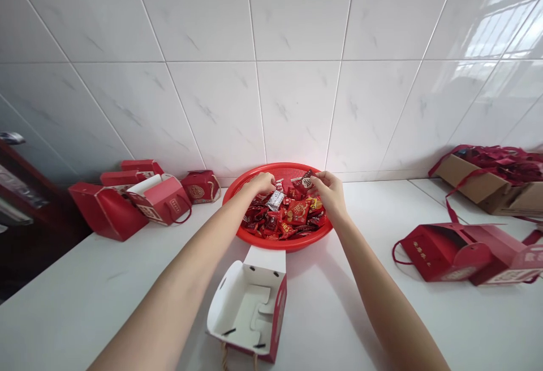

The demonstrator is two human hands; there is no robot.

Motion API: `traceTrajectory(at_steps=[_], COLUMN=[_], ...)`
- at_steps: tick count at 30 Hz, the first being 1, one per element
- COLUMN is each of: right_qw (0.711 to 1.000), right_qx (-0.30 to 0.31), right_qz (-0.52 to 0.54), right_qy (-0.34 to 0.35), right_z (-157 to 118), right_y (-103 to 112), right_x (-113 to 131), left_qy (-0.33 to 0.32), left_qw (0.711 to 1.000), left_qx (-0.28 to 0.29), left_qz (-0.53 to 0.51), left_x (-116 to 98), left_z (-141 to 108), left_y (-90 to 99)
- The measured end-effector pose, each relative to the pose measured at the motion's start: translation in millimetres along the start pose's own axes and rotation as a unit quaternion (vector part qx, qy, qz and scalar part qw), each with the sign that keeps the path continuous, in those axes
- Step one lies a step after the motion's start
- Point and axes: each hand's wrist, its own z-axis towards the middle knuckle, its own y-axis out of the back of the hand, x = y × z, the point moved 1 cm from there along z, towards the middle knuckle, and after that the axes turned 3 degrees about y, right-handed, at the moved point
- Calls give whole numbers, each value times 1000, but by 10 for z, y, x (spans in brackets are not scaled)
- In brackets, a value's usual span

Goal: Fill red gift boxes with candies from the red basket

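- wrapped sweets (pixel 284 215): loose heap, mostly red with gold print, inside the red plastic basket (pixel 284 245); basket sits against the tile wall (pixel 297 105) on the white counter (pixel 85 303)
- right hand (pixel 330 193): over the basket's right side, thumb and fingers together, clamped on a dark red sweet packet (pixel 304 180) with a round white mark
- left hand (pixel 263 183): over the basket's left side, fingers bunched down into the heap, just above a silver packet (pixel 275 200); can't tell if it's holding anything
- hands: apart, a small gap between them, both over the basket
- progress: heap covers the basket floor, with only the far part showing bare; open white-lined gift box (pixel 248 303) sits just in front of the basket, no sweets visible inside
- left of basket: cluster of red gift boxes (pixel 108 211), some open, plus a closed one (pixel 200 186) nearest the rim
- right of basket: red gift boxes on their sides (pixel 445 252), further back a cardboard tray (pixel 475 187) piled with red cords (pixel 500 162)
- hard to see: contents of the red boxes hidden; sweets under the hands hidden; right-side boxes cut off by frame edge; dark item at far left (pixel 25 201) unclear
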Motion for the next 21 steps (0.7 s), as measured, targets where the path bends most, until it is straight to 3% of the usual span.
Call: traceTrajectory(at_steps=[4, 10, 15, 21], right_qw=[1000, 998, 993, 993], right_qx=[-7, -54, -94, -84], right_qz=[5, 31, 72, 80], right_qy=[-15, -22, -25, -20], right_z=[20, 53, 73, 99], right_y=[3, 23, 44, 80], right_x=[-26, -43, -51, -91], left_qy=[-26, -61, -60, -31], left_qw=[999, 997, 997, 998], left_qx=[20, 36, 32, 33], left_qz=[35, 41, 35, 47], left_x=[-8, 1, -57, -57], left_z=[27, 2, -1, 31], left_y=[-125, -167, -185, -213])
